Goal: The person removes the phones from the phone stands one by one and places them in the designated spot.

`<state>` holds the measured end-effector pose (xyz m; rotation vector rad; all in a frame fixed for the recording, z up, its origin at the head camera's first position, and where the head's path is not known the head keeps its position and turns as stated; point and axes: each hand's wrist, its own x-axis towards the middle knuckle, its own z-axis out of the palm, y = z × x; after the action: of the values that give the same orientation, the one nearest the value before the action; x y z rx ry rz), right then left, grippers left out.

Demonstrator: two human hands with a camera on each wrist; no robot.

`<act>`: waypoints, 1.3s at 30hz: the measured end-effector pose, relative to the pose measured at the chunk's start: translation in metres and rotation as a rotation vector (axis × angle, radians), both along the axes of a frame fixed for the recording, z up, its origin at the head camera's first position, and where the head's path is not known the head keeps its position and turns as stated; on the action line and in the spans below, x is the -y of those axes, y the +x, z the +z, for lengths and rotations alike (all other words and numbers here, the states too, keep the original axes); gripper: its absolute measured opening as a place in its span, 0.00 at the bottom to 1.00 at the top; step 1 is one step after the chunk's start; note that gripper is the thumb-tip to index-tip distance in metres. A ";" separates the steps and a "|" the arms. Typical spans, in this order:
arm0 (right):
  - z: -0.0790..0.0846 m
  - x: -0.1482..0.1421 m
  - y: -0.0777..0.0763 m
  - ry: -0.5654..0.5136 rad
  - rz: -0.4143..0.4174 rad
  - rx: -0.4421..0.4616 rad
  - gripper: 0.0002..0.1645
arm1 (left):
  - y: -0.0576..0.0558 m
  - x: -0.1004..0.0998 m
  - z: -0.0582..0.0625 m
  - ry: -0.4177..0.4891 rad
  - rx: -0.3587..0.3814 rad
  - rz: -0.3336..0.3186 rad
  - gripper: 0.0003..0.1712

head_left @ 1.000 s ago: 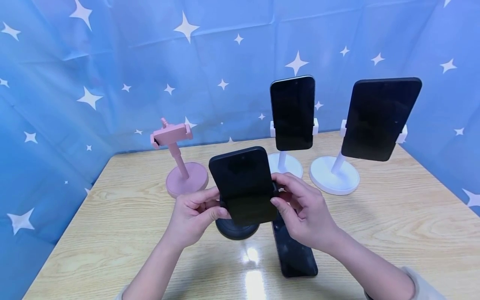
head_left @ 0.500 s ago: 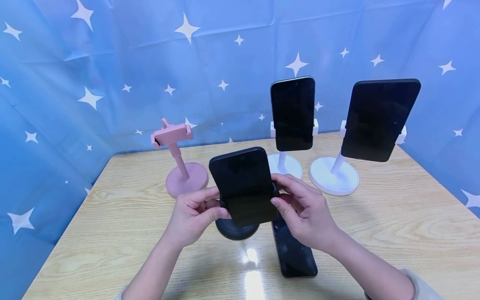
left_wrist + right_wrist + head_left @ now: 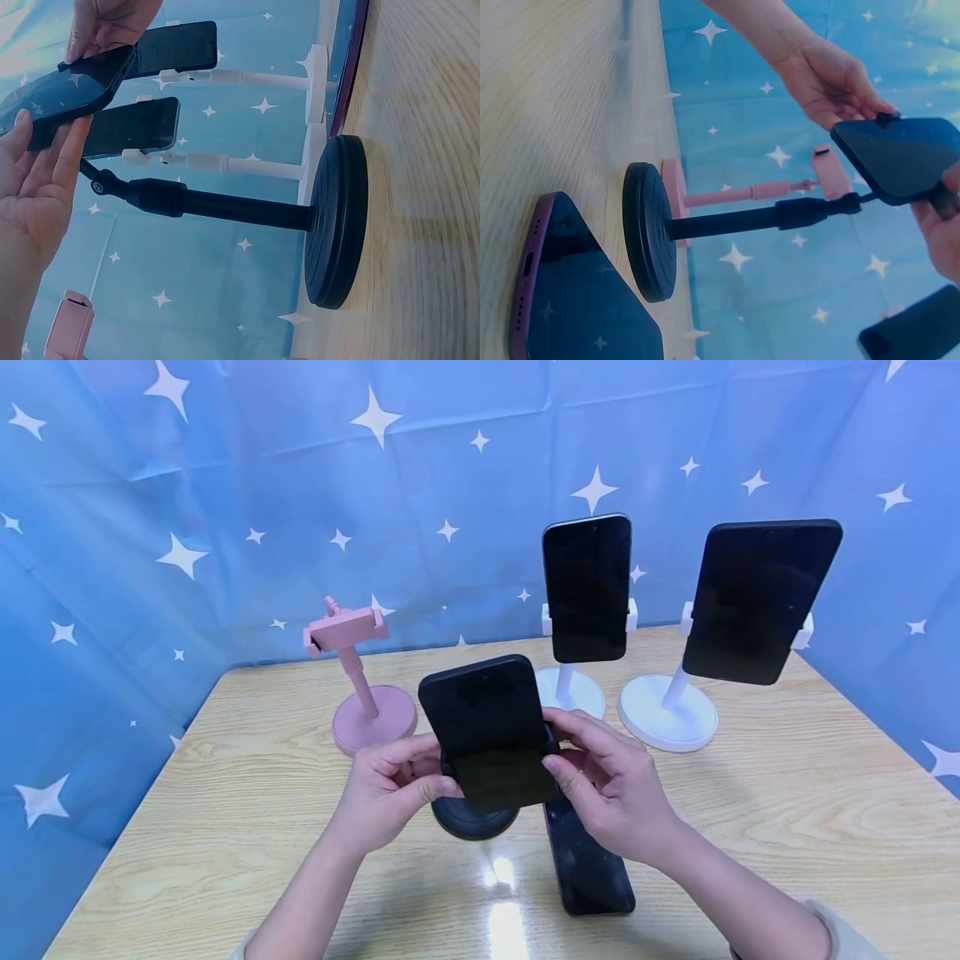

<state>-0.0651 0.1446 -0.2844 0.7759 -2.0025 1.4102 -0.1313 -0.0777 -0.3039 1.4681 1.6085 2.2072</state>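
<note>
A black smartphone (image 3: 487,718) sits tilted in the clamp of a black phone stand (image 3: 247,210), screen toward me. My left hand (image 3: 390,789) grips the clamp's left side at the phone's edge, thumb in front and fingers behind. On the other side my right hand (image 3: 611,785) pinches the clamp's right end between thumb and fingers. In the right wrist view a small clamp end (image 3: 887,118) shows under the left fingertips. The stand's round base (image 3: 474,822) rests on the table; the phone hides the clamp's middle in the head view.
Another smartphone (image 3: 592,868) lies flat right of the black base, partly under my right hand. Behind stand a pink phone stand (image 3: 375,720) without a phone and two white stands, one holding a phone (image 3: 587,589), the other a wider phone (image 3: 761,602). A starry curtain (image 3: 450,468) hangs behind.
</note>
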 end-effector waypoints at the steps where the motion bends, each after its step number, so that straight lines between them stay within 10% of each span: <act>1: 0.000 0.000 0.000 -0.009 0.013 -0.002 0.25 | 0.000 0.000 0.000 -0.006 -0.004 0.017 0.19; 12: 0.010 0.001 -0.009 0.093 -0.083 -0.102 0.34 | -0.017 0.001 0.013 -0.122 -0.180 0.165 0.38; 18: 0.004 0.024 -0.032 0.194 -0.268 -0.406 0.58 | -0.029 -0.005 0.023 -0.203 -0.248 0.024 0.40; 22: 0.026 0.061 -0.024 0.349 -0.434 -0.520 0.51 | -0.035 -0.008 0.021 -0.240 -0.259 -0.035 0.30; 30: 0.046 0.084 -0.020 0.523 -0.726 -0.598 0.37 | -0.044 -0.013 0.020 -0.269 -0.427 0.050 0.22; 39: 0.036 0.085 -0.033 0.520 -0.804 -0.619 0.26 | -0.045 -0.011 0.024 -0.298 -0.422 0.021 0.21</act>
<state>-0.0980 0.0593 -0.2488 0.4265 -1.8339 0.1559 -0.1766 -0.0663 -0.2795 1.9094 1.9671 1.6388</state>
